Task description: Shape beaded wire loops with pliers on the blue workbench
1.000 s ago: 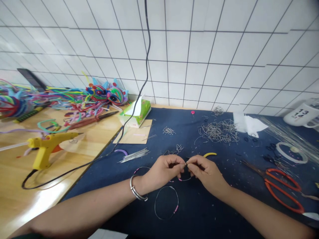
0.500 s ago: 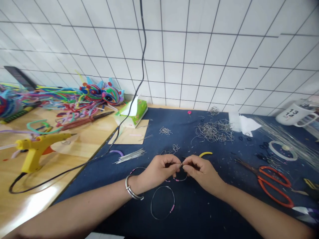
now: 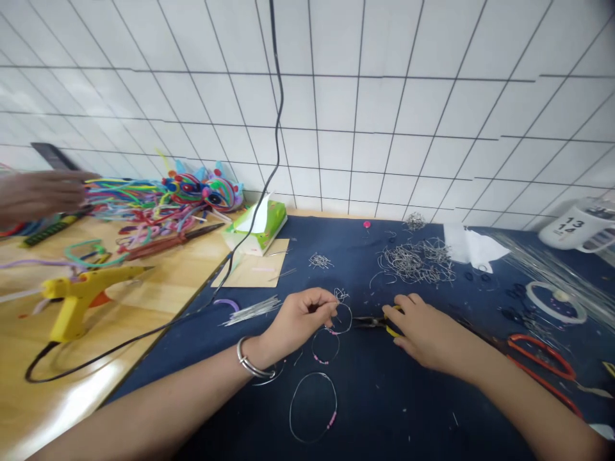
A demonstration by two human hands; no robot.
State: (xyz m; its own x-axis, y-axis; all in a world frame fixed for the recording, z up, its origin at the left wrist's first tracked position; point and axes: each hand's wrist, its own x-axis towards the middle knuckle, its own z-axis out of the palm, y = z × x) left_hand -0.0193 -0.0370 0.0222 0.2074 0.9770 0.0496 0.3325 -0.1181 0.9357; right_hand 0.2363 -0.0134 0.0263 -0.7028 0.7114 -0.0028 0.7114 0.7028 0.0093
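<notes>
Left hand (image 3: 314, 314): thumb and forefinger pinched on a thin silver-coloured wire loop with pink beads (image 3: 346, 328), which hangs out toward the right hand, above the cloth; double silver metal bangle (image 3: 244, 362) at the wrist.

Right hand (image 3: 416, 330): palm down, fingers curled around the yellow handles of a pair of dark metal pliers (image 3: 369, 322), tips pointing at the held loop, just beside it. How firm the grip is, I cannot tell from where I stand.

Beneath both: dark blue cloth (image 3: 375, 403) over part of a pale wooden table (image 3: 168, 272).

Nearest the hands: a second pink-beaded wire ring (image 3: 327, 363), just below the left hand; a larger round wire ring with a pink bead cluster (image 3: 332, 419), lying nearer the person; one bundle of straight silver wires (image 3: 254, 310), left of the left hand.

Farther back: a large tangle of bent grey wire (image 3: 418, 261); a green tissue box (image 3: 273, 225), white tissue protruding.

Right side: scissors with orange handles (image 3: 542, 349), partly covered by the right forearm.

Left side: a yellow glue gun (image 3: 79, 301), lying on bare wood; beyond it, another person's hand (image 3: 38, 195), blurred, over multicoloured fuzzy stems (image 3: 127, 192).
</notes>
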